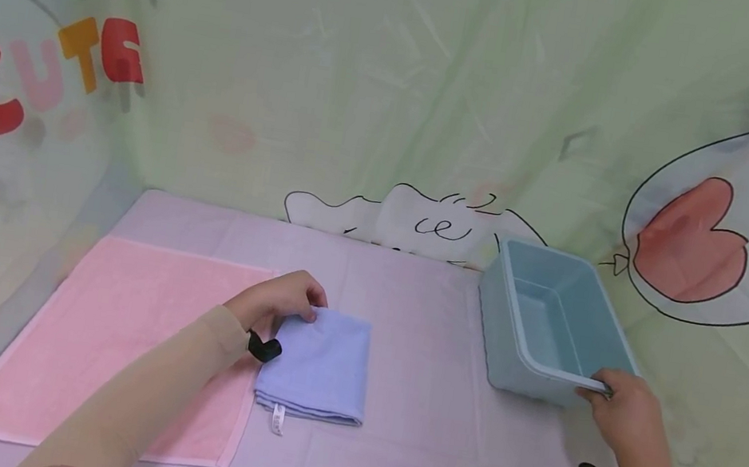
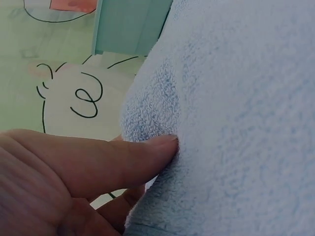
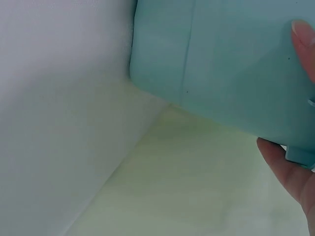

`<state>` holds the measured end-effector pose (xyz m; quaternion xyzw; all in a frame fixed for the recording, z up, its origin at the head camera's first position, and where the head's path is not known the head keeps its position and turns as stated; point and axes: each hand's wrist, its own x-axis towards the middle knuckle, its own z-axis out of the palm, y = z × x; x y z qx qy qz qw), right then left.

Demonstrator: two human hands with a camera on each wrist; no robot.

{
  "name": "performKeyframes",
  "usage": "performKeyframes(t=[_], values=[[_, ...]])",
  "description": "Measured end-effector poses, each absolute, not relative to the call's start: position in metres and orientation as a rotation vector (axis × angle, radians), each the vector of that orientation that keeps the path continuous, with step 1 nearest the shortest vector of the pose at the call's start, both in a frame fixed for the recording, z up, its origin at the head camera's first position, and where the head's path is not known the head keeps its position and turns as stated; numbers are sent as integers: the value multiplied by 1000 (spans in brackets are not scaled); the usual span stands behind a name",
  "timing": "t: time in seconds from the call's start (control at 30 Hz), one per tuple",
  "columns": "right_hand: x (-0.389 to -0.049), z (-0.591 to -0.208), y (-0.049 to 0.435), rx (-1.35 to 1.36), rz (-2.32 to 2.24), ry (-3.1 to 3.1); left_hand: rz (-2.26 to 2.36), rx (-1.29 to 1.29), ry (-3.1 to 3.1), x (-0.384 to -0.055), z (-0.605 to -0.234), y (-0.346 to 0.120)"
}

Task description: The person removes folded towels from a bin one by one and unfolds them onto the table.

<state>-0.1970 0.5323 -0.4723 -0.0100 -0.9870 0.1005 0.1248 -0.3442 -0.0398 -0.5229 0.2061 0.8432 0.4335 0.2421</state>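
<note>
A folded light-blue towel with a small white tag lies near the middle of the table. My left hand pinches its far left corner between thumb and fingers. The left wrist view shows the thumb pressed on the fluffy cloth, which fills the right of that view. To the right stands a blue-green plastic bin, its inside visible and bare. At the bin's near right corner my right hand grips the rim. In the right wrist view the bin's outer wall appears between the fingers.
A pink towel lies spread flat on the left of the table, its right edge beside the blue towel. A pale pink cloth covers the table. Printed curtains rise behind and at both sides, close to the bin.
</note>
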Motion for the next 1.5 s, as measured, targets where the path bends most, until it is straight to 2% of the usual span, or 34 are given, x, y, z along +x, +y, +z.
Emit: performKeyframes(t=[0.47,0.6,0.77,1.03,1.5], values=[[-184,-469,514,-185,271,-2899,1115,529,2456,-343,-524,-44],[-178,-458,493,-156,294,-2921,1168,505,2480,-341,-522,-49],[-175,-447,466,8,298,-2854,1198,477,2495,-333,-517,-55],[-185,-431,428,216,508,-2704,1037,483,2591,-306,-509,-67],[-222,-413,324,212,776,-2754,803,457,2859,-244,-507,-69]])
